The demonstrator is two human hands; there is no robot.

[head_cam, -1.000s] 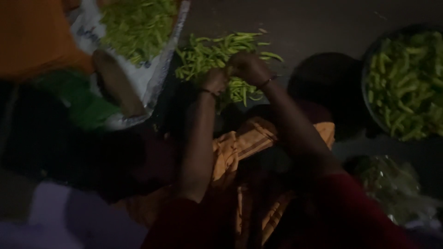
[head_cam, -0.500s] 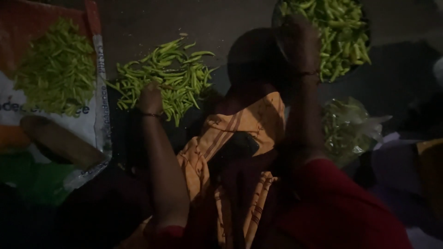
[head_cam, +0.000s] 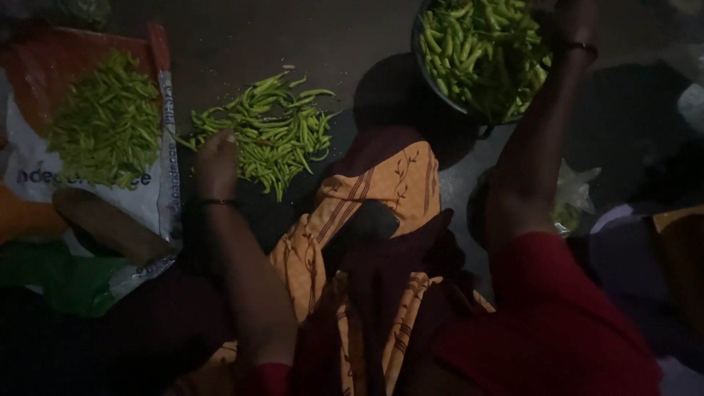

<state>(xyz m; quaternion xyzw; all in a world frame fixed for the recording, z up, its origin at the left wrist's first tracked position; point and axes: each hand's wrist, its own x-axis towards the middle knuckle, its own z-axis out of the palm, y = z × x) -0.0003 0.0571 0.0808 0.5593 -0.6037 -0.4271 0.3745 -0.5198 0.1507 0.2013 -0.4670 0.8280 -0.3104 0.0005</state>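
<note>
Seated on the floor, a person rests the left hand [head_cam: 216, 163] on a loose heap of green chillies [head_cam: 268, 139] at 11 o'clock, fingers curled as if gathering; whether any are gripped cannot be told. At 1 o'clock the right hand [head_cam: 570, 22] reaches the dark bowl [head_cam: 419, 51] of chillies, its grip hidden.

Glossy green chillies [head_cam: 275, 139]; printed woven-plastic sack [head_cam: 158, 198]

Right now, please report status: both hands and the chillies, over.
Left hand on the floor pile of green chillies, grip unclear. Right hand at the rim of the bowl of chillies, grip unclear. Nothing between hands and chillies.
</note>
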